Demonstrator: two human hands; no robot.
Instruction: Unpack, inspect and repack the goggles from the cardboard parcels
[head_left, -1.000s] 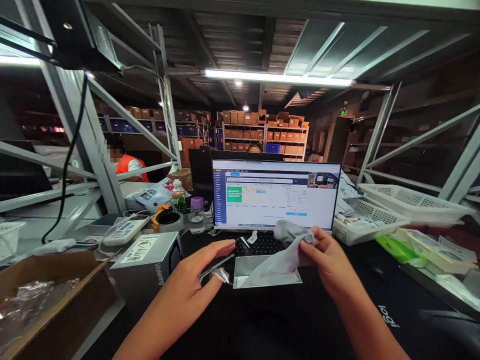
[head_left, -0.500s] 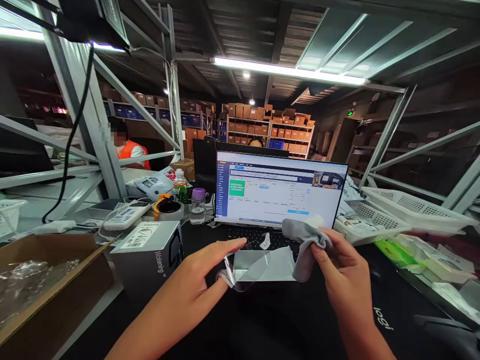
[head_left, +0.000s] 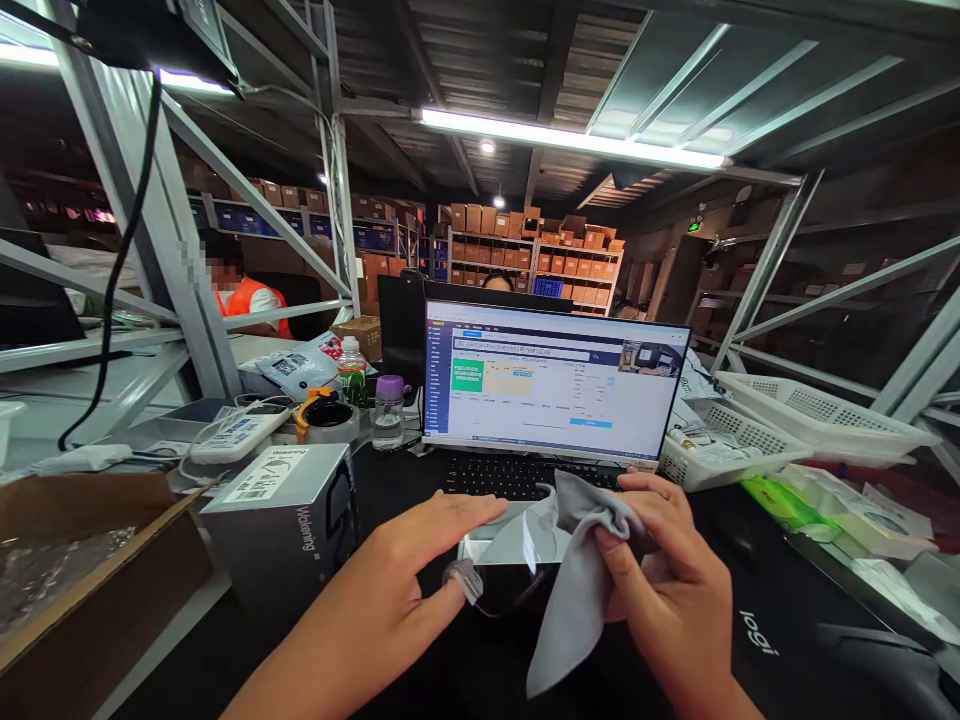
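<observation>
My right hand (head_left: pixel 664 585) is closed on a grey cloth (head_left: pixel 581 590) that hangs down in front of an open laptop (head_left: pixel 551 385). My left hand (head_left: pixel 401 580) has its fingers stretched toward the cloth, while the thumb and a finger pinch one end of a clear plastic film (head_left: pixel 510 560). The film curves across toward the cloth, over a small silvery flat item (head_left: pixel 480 548) lying at the laptop's front edge.
A grey boxed product (head_left: pixel 281 525) stands at left beside an open cardboard box (head_left: pixel 75 590). Bottles (head_left: pixel 388 412), a tape roll (head_left: pixel 326 420) and a scanner (head_left: pixel 240 435) sit behind. White baskets (head_left: pixel 795 410) are at right. A person in an orange vest (head_left: pixel 244 300) sits beyond the racking.
Both hands came closer to me and lower. The grey cloth now hangs down from my right hand over the film, which my left hand has lifted off the silvery item.
</observation>
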